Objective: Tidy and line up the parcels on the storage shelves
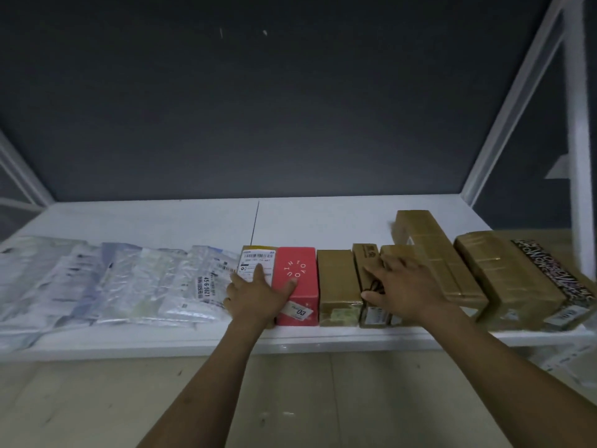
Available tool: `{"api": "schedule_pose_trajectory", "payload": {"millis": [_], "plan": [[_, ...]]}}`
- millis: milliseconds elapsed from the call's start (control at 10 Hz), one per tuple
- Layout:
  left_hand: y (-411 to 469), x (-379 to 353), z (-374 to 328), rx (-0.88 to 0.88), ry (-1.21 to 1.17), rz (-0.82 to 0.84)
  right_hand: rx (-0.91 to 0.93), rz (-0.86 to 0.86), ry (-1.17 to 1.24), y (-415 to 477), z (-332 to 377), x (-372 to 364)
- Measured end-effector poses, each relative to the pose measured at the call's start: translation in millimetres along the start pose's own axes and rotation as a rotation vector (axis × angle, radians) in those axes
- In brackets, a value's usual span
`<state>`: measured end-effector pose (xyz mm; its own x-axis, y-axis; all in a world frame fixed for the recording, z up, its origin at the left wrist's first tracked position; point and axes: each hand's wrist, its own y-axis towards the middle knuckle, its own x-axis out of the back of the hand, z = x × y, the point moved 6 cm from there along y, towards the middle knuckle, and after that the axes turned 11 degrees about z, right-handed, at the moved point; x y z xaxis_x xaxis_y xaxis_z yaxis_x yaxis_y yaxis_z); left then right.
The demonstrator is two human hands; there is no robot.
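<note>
Our left hand (255, 295) flat on labelled box (256, 257), right hand (405, 286) flat on narrow brown box (364, 255); nothing grasped, we judge squaring row.

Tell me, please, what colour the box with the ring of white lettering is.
The box is red, seen best in the head view.

— The bags (129, 279)?
— Clear plastic, crinkled and glossy.
— And the rest?
— The red box (298, 273) is matt card, the brown boxes (337, 279) are cardboard under shiny tape, and the shelf (323, 221) is smooth white.
</note>
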<state>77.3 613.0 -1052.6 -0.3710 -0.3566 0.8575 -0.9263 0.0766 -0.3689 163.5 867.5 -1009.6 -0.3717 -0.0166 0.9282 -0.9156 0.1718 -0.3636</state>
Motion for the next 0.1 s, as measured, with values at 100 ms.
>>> {"api": "schedule_pose_trajectory", "payload": {"millis": [100], "plan": [[1.6, -2.0, 2.4, -0.022, -0.037, 0.021, -0.044, 0.005, -0.012, 8.5, 10.5, 2.2]]}}
